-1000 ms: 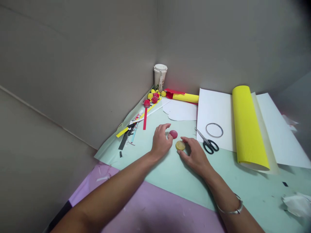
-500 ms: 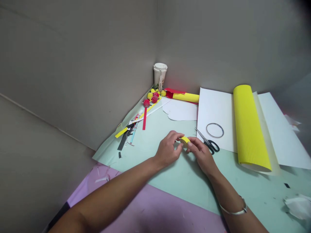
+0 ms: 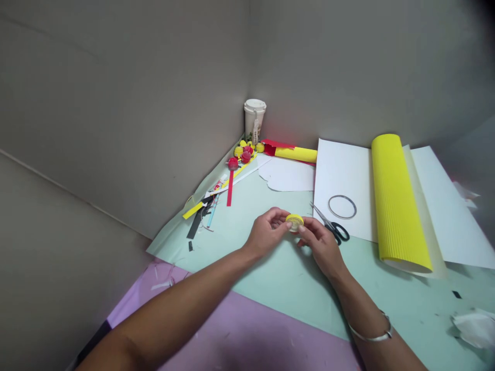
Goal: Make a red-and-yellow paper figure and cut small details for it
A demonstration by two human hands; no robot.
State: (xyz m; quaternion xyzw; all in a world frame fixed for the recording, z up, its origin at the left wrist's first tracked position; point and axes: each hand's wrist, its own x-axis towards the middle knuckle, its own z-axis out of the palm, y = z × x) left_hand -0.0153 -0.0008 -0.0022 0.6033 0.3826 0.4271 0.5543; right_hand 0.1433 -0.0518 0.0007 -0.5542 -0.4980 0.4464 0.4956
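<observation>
A small yellow coil of ridged paper (image 3: 294, 222) is pinched between both hands above the pale green sheet (image 3: 247, 237). My left hand (image 3: 267, 230) grips its left edge with thumb and fingers. On the opposite edge, the thumb and fingers of my right hand (image 3: 320, 244) hold it too. The coil's spiral face is turned up toward me. Black-handled scissors (image 3: 336, 231) lie just beyond my right hand, and a grey ring (image 3: 342, 206) rests on white card (image 3: 344, 170).
A large yellow corrugated roll (image 3: 400, 206) lies at the right. Near the corner are a white cup (image 3: 254, 121), red and yellow paper balls (image 3: 246, 155), a smaller yellow roll (image 3: 296, 154) and paper strips (image 3: 198, 219). Crumpled white paper (image 3: 475, 329) is at the lower right.
The yellow coil has been tilted, so its spiral face now shows. My left thumb has moved onto its near edge, and the fingers of both hands have shifted slightly.
</observation>
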